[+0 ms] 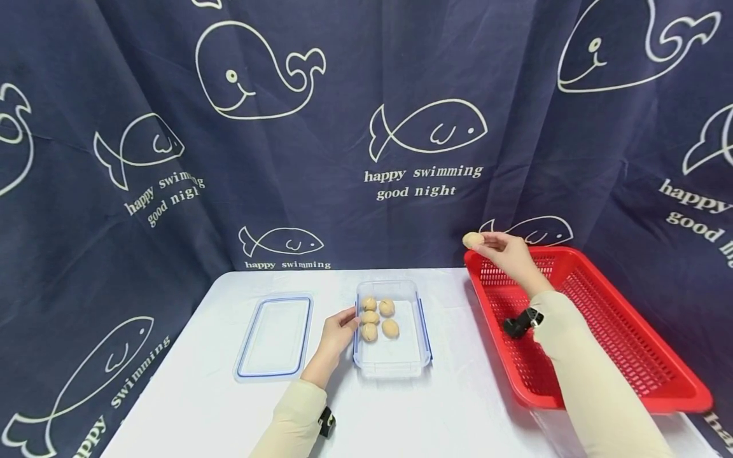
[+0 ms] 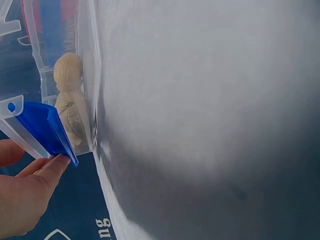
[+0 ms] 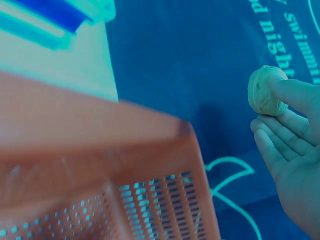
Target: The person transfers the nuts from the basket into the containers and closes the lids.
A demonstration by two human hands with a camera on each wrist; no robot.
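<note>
My right hand pinches a walnut between thumb and fingers, above the far left corner of a red plastic basket. Seen from the right wrist, the tan, ridged walnut sits at the fingertips, apart from the basket's rim. A clear plastic food box with blue side latches stands on the table. Several walnuts lie in it, mostly along its left side. With thumb and fingers, my left hand grips the box's left edge at the blue latch.
Left of the box, its clear lid with a blue seal lies flat on the white table. The basket takes up the table's right side. Behind hangs a dark blue curtain printed with whales and fish.
</note>
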